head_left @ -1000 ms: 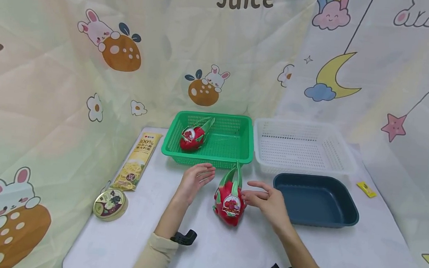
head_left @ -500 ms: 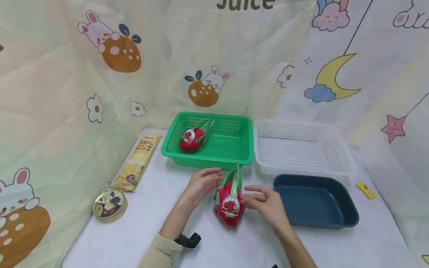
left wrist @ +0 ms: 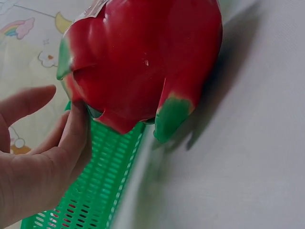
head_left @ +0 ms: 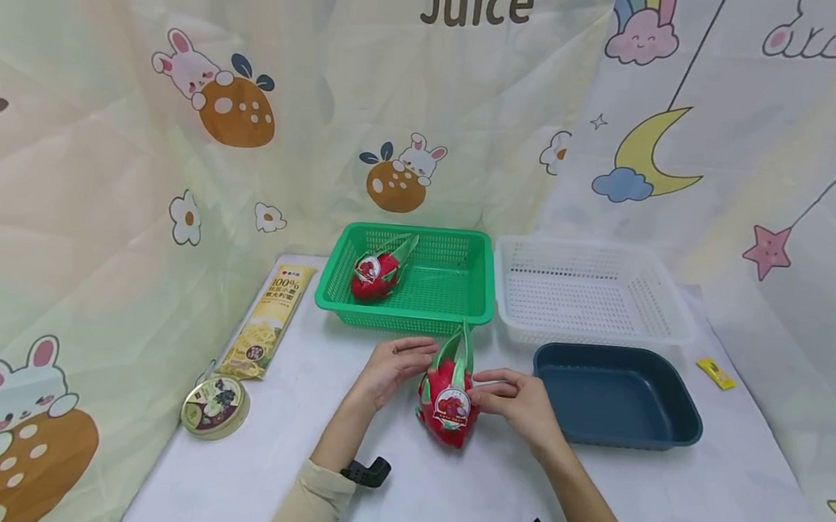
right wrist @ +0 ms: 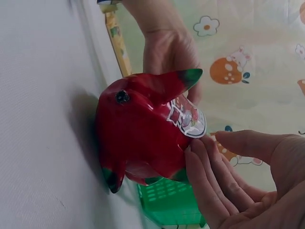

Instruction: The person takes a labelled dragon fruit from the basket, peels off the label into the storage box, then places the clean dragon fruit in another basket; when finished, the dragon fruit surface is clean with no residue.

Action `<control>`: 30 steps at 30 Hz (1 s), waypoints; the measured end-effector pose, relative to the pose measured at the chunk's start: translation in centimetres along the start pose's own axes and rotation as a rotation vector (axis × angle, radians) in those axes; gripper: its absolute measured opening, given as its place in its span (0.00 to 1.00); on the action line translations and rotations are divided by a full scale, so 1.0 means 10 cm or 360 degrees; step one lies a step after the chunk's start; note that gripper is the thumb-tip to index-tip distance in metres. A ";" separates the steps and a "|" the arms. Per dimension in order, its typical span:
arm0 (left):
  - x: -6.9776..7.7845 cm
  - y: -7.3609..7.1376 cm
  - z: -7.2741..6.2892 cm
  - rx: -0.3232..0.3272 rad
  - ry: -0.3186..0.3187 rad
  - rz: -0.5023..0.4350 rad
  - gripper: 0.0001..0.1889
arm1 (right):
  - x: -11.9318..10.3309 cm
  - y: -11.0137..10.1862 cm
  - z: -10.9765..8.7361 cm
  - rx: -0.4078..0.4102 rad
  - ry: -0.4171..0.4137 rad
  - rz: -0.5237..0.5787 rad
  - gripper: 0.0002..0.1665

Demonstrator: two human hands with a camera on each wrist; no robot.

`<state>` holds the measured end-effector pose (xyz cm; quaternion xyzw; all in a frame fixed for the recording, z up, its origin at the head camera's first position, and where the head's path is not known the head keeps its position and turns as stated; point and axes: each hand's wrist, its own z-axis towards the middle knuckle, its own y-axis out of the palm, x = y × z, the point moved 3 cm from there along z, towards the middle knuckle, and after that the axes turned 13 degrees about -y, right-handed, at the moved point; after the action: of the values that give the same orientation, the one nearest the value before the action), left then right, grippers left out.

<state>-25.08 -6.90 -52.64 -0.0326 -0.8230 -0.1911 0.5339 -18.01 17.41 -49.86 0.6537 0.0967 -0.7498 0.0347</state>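
Note:
A red dragon fruit (head_left: 440, 420) with long green leaves and a round sticker rests on the white table, its leafy end toward the green basket. The left hand (head_left: 394, 370) is at its left side; in the left wrist view those fingers (left wrist: 76, 126) are extended against the fruit, thumb apart. From the right side, the right hand (head_left: 517, 404) touches it near the sticker. In the right wrist view its fingers (right wrist: 214, 179) lie fairly straight along the fruit, and the thumb is raised off it. A second dragon fruit (head_left: 373, 284) lies in the green basket (head_left: 451, 314).
Beside the green basket stands a white basket (head_left: 595, 336), with a dark blue tray (head_left: 612, 444) before it. A yellow pasta packet (head_left: 268, 323) and a round tin (head_left: 214, 408) lie at left. At the right edge is a small yellow sachet (head_left: 716, 373).
The left hand has moved right, from apart to against the near dragon fruit. The right hand has stayed at the fruit's right side with little movement. The head view has tilted slightly.

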 end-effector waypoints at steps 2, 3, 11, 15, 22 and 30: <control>0.00 0.00 0.01 -0.0004 0.0001 -0.0015 0.23 | 0.01 0.00 0.01 -0.0025 0.0000 0.0033 0.25; -0.01 -0.01 0.02 -0.0007 -0.0001 -0.0024 0.23 | 0.02 0.00 0.01 -0.0034 0.0006 0.0054 0.26; -0.05 -0.06 0.02 0.0012 -0.0019 -0.0041 0.26 | 0.05 -0.01 0.01 -0.0090 0.0034 0.0013 0.28; -0.04 -0.07 0.01 0.0025 -0.0004 0.0013 0.26 | 0.05 0.00 0.03 -0.0106 0.0057 -0.0002 0.27; -0.05 -0.07 -0.01 0.0013 0.0000 0.0042 0.24 | 0.03 0.00 0.04 -0.0182 0.0092 0.0043 0.21; -0.06 -0.08 -0.01 0.0036 -0.0002 0.0001 0.24 | 0.01 0.01 0.09 -0.0237 0.0081 -0.0006 0.20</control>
<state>-24.97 -7.54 -53.34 -0.0269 -0.8255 -0.1816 0.5337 -18.89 17.19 -49.89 0.6679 0.1543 -0.7237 0.0794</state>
